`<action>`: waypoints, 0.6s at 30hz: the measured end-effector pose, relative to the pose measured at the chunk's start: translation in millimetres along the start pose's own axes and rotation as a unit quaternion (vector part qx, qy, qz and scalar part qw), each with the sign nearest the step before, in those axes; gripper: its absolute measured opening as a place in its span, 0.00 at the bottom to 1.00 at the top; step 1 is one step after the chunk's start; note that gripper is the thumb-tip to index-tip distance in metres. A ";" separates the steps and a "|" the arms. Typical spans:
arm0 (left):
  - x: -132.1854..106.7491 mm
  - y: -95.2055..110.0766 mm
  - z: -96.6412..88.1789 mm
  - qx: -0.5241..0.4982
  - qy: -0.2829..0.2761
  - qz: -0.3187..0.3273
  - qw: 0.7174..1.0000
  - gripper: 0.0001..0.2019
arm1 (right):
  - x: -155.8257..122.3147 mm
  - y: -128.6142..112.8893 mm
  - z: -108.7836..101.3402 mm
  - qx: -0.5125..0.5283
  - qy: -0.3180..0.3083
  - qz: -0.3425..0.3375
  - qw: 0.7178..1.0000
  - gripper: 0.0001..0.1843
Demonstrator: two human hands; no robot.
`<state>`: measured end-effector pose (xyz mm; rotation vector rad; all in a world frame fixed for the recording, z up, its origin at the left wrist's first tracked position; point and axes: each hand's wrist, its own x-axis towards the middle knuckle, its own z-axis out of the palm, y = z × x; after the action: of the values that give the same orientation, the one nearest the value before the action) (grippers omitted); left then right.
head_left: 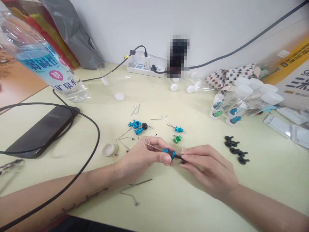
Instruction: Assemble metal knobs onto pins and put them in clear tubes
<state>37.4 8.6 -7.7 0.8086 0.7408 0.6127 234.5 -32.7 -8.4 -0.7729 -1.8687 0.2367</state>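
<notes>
- Pale yellow table (169,206) under everything, white wall (217,25) behind; places below go by the blue metal fitting (169,153);
- left hand (142,158): grip clenched, thumb and fingers pinching the blue metal fitting; thin wire pin (149,143) runs out of it leftward;
- right hand (207,169): grip clenched on the black rubber tip (181,158), just right of the fitting;
- green fitting (177,139) just beyond it; more blue fittings (135,126) farther beyond, to the left;
- black rubber pieces (235,149) well right;
- capped clear tubes (241,103) farther right, beyond those;
- water bottle (48,64), phone (41,132) well left
</notes>
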 end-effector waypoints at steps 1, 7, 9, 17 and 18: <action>0.1 0.0 0.2 -0.004 -0.001 -0.002 1.000 0.08 | 0.3 -0.2 -0.3 -0.003 -0.003 -0.001 1.000 0.17; -0.6 2.5 2.5 0.008 -0.005 0.009 1.000 0.09 | -0.1 -0.4 -1.1 -0.017 -0.006 -0.004 1.000 0.14; -1.0 3.4 3.0 0.016 -0.008 0.013 1.000 0.09 | -0.3 -0.6 -1.3 -0.021 -0.010 -0.008 1.000 0.13; -1.6 4.6 3.0 0.024 -0.011 0.012 1.000 0.10 | 0.7 -1.4 -2.3 -0.025 -0.022 -0.012 0.999 0.13; -1.7 5.1 3.2 0.027 -0.009 0.009 1.000 0.10 | 0.8 -1.3 -2.5 -0.024 -0.023 -0.010 0.999 0.13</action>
<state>37.9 8.8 -1.5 0.8707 0.7371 0.6039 236.0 -33.7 -6.2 -0.7868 -1.9314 0.1989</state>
